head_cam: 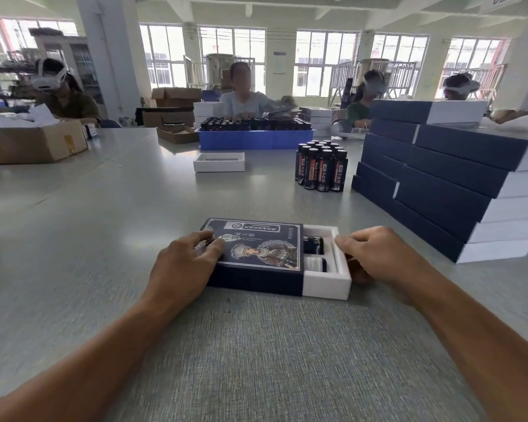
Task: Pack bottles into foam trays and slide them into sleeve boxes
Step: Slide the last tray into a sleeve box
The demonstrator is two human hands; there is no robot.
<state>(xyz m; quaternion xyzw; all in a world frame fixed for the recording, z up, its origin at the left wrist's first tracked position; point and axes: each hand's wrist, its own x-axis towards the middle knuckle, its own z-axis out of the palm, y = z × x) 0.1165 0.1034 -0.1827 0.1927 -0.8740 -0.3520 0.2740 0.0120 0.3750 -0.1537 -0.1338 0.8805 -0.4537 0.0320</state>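
Navy cardboard forms the sleeve box (253, 254) lying flat on the grey table (256, 345), straight ahead of the person and near the table's front. Its printed top faces up, showing a drawn figure and a white label. A white foam tray (326, 284) sticks out of the box's right end, most of it already inside. In the exposed part, the ends of two dark bottles (314, 254) lie side by side in their slots.

The left hand (186, 260) rests on the left part of the box's top, fingers bent and spread over the lid and its left edge, holding it. The right hand (375, 254) sits at the tray's right end with fingers curled against the foam wall; whether they pinch it or only press on it I cannot tell.

Farther back, a cluster of upright dark bottles (321, 166) stands on the table, just left of a tall stack of navy and white boxes (457, 184). A second white tray (219, 162) lies alone to the left of the cluster. Behind it, a blue crate (255, 139) is filled with more bottles. A brown carton (31, 144) sits at the far left. Several people sit along the far side of the table, before a row of bright windows.
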